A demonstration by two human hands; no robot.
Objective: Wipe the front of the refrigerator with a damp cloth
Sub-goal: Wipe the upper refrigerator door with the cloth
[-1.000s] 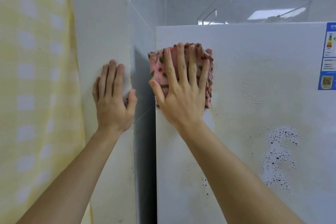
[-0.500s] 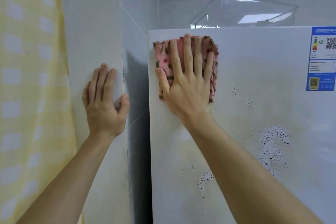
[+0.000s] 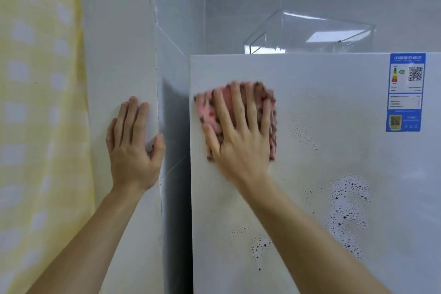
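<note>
The white refrigerator front fills the right half of the head view. My right hand lies flat with spread fingers on a pink cloth with dark spots, pressing it against the door's upper left, a little below the top edge. Hand and cloth are motion-blurred. My left hand rests flat on the corner of the white wall left of the refrigerator and holds nothing. Speckled wet patches mark the door to the right of and below the cloth.
A blue energy label sticks to the door's upper right. A clear plastic box stands on top of the refrigerator. A dark narrow gap separates wall and refrigerator. A yellow checked curtain hangs at far left.
My right hand slid the cloth up to the door's top edge, then back down a little. My left hand stayed on the wall corner.
</note>
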